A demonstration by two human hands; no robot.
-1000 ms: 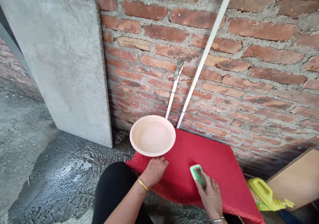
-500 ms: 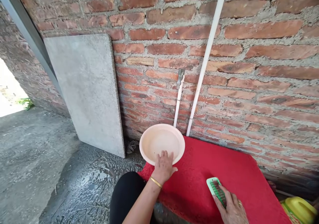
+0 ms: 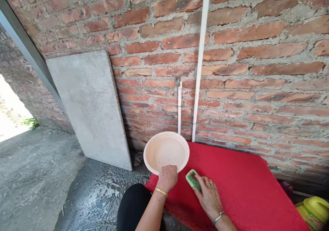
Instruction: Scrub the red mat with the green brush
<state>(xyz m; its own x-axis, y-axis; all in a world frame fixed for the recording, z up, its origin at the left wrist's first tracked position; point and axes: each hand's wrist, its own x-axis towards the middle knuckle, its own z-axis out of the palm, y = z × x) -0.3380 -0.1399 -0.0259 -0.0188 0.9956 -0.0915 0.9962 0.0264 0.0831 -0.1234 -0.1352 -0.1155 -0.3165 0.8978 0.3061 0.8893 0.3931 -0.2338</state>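
Note:
A pale pink plastic basin [image 3: 151,155] stands at the near-left end of a red cloth [image 3: 239,190], by the wall. My left hand [image 3: 167,177], with a gold bangle at the wrist, is closed on the basin's near rim, its fingertips hidden over the edge. Just right of the basin, my right hand [image 3: 208,195] grips a green scrubbing brush [image 3: 191,178] low over the cloth. Whether the brush touches the fabric I cannot tell. Inside the basin there seems to be water with small dark specks.
Behind everything rises a brick wall [image 3: 144,46] with a tap [image 3: 177,84] and a tall white pipe [image 3: 199,63]. A grey slab [image 3: 88,107] leans at left above wet concrete [image 3: 100,193]. A yellow jug [image 3: 315,210] sits at lower right.
My left hand has gone from spread fingers over the basin to closed on its rim. The right hand has brought the brush leftward, closer to the basin. The view has shifted slightly.

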